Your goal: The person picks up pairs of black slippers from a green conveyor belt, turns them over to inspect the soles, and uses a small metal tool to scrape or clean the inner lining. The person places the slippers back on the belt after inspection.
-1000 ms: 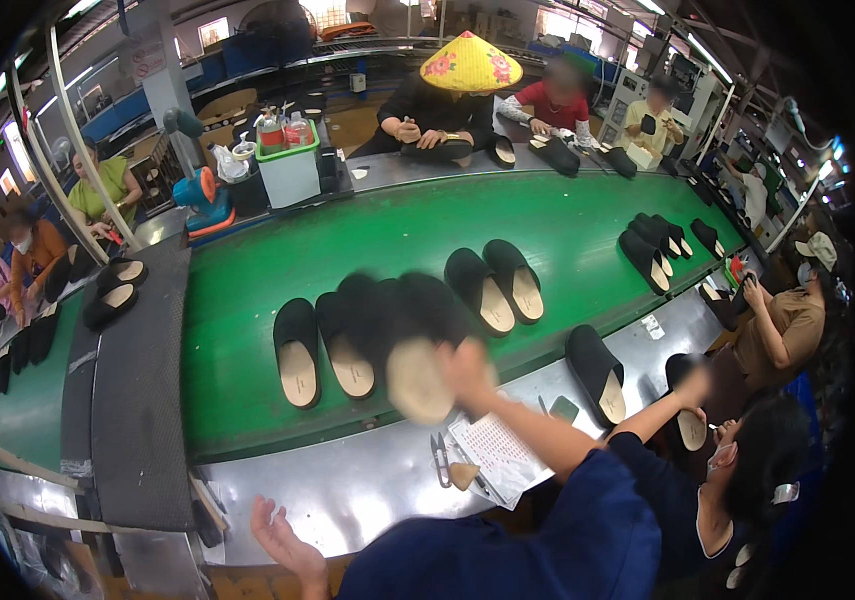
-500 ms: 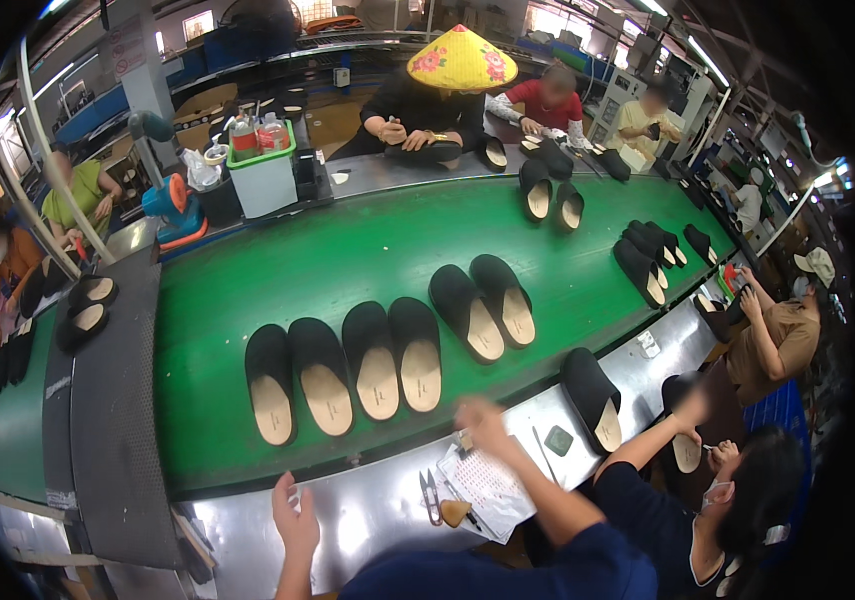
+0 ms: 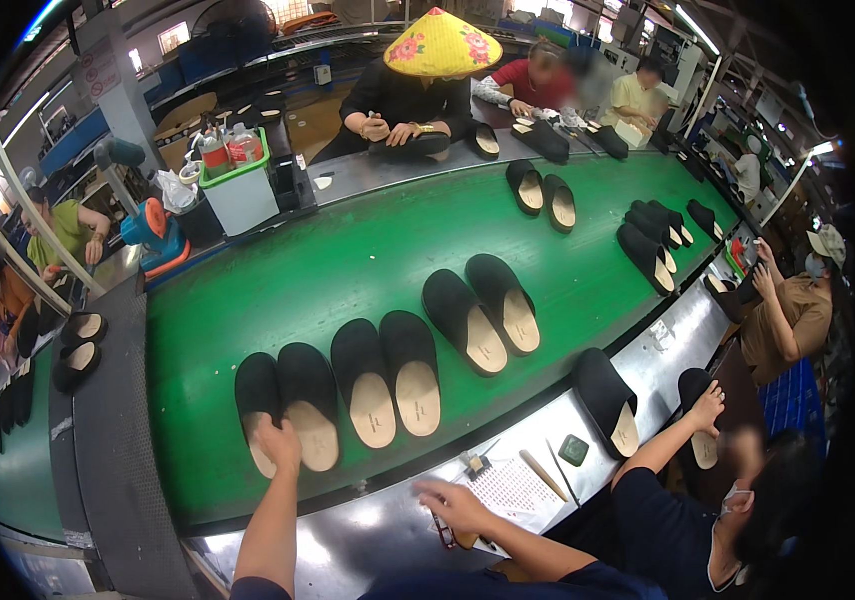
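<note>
My left hand (image 3: pixel 275 445) is on the leftmost black clog (image 3: pixel 256 390), its fingers closed at the opening over the tan insole. Beside it stands the other clog of that pair (image 3: pixel 308 395). My right hand (image 3: pixel 456 507) is over the metal bench with fingers apart, and I see nothing held in it. Just under that hand lie thread snips (image 3: pixel 443 532), partly covered. More black clogs with tan insoles stand in pairs to the right, one pair (image 3: pixel 388 375) close by and another (image 3: pixel 478 315) farther along the green belt (image 3: pixel 348 290).
On the bench are a printed sheet (image 3: pixel 513 495), a wooden stick (image 3: pixel 544 475), a dark green square block (image 3: pixel 575 450) and a black clog (image 3: pixel 603 395). A co-worker (image 3: pixel 683 510) handles a clog at right. Across the belt sits a person in a yellow conical hat (image 3: pixel 443 45).
My left hand has moved from the bench edge onto the leftmost clog. My right hand has moved left and down, over the snips. The view has shifted slightly.
</note>
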Demonstrator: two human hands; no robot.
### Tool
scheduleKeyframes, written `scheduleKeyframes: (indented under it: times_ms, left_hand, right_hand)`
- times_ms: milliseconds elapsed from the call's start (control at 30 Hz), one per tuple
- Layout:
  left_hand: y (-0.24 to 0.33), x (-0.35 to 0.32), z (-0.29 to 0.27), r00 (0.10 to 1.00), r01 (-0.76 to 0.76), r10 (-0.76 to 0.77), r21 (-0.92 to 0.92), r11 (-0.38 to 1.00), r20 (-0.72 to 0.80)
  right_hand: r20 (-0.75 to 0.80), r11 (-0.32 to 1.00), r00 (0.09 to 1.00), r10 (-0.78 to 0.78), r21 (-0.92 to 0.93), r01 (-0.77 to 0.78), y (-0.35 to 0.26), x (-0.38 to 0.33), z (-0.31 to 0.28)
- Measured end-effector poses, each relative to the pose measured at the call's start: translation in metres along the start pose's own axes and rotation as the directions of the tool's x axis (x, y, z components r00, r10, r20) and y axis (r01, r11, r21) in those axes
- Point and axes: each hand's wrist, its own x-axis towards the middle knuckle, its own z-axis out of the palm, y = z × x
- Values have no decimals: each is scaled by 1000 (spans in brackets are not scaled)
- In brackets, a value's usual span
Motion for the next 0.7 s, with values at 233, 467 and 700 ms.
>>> scheduleKeyframes:
  times_ms: [233, 467, 700]
  left_hand:
    - [3, -31, -54, 962, -239, 196, -235, 942, -192]
    - [132, -153, -257, 635, -724, 739, 158, 671, -226]
    - [90, -187, -237, 932, 76, 292, -902, 425, 216]
  right_hand:
    - [-26, 976, 998, 59, 209, -53, -38, 16, 9]
    - [-330, 837, 854, -402, 246, 489, -151, 29, 41]
    - [-114, 652, 991, -69, 747, 132, -147, -34, 8]
